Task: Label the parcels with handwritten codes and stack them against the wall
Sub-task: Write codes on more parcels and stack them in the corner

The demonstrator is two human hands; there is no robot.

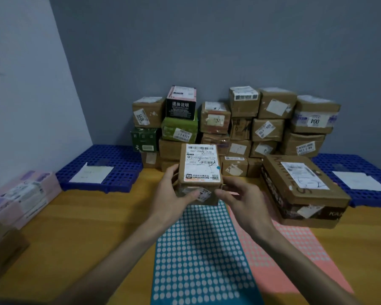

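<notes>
I hold a small brown cardboard parcel (pixel 199 170) in the air over the table, its white shipping label facing up with a handwritten scrawl and a small blue dot sticker at its right edge. My left hand (pixel 172 194) grips its left side, thumb on the near face. My right hand (pixel 238 199) grips its right lower corner. Behind it, a stack of labelled parcels (pixel 240 126) stands against the grey wall. A teal sheet of white dot stickers (pixel 198 256) and a pink sheet (pixel 295 256) lie under my forearms.
A larger flat brown box (pixel 301 188) sits on the table to the right. Blue plastic pallets (pixel 101 168) with white papers flank the stack on both sides. A pink parcel (pixel 20 197) and a brown box (pixel 2 249) lie at the left edge of the wooden table (pixel 86 227).
</notes>
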